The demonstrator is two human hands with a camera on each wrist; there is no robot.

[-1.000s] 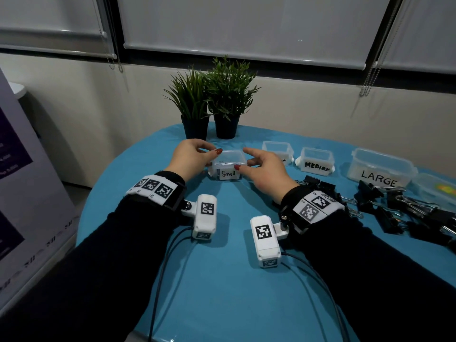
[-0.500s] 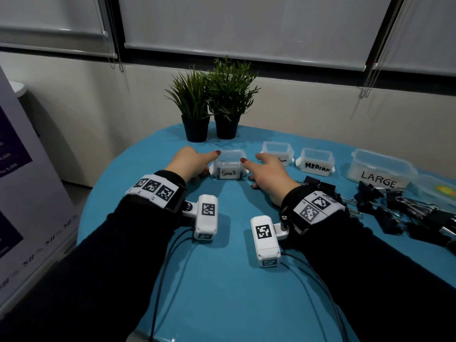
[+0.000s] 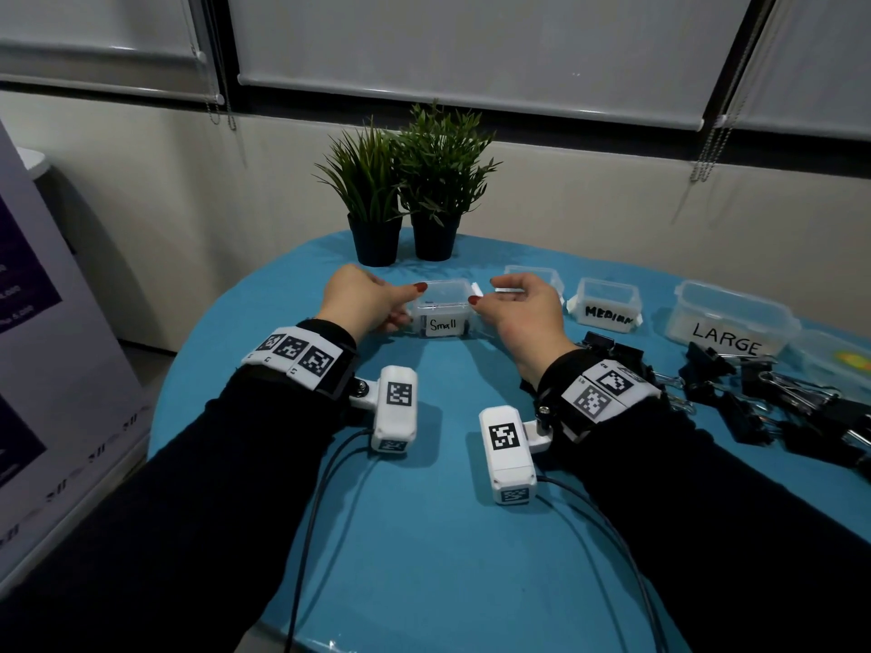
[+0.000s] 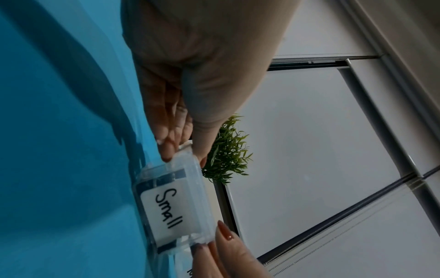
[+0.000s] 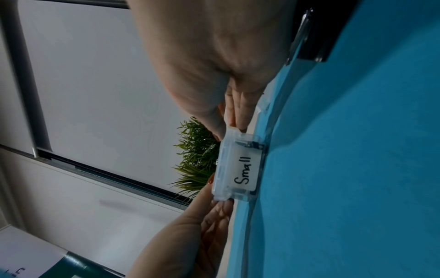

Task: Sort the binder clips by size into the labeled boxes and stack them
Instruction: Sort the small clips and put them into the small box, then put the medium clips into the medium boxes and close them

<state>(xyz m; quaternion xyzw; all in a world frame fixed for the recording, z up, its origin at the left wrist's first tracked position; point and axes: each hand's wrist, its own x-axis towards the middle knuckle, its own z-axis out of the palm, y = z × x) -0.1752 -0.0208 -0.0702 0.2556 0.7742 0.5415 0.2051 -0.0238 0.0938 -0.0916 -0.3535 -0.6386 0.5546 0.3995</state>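
The clear lidded box labelled Small (image 3: 443, 315) stands on the blue table in front of the plants. My left hand (image 3: 400, 299) pinches its left end, thumb on the lid and fingers under the edge. My right hand (image 3: 485, 304) pinches the right end the same way, beside a white flap (image 3: 477, 289) that sticks up. In the left wrist view the Small box (image 4: 173, 206) sits between my left fingers (image 4: 171, 135) and my right thumb (image 4: 226, 233). The right wrist view shows the Small box (image 5: 238, 169) with dark shapes behind its wall. Black binder clips (image 3: 777, 407) lie in a heap to the right.
To the right stand an open box labelled Medium (image 3: 605, 306), another small box (image 3: 542, 275) partly behind my right hand, and a lidded box labelled Large (image 3: 730, 322). Two potted plants (image 3: 405, 190) stand just behind the Small box. Cables trail from my wrist cameras.
Both hands stayed at the Small box. They dropped from its rim to its two ends, and my thumbs now lie on the lid. The flap at the right end has come up.
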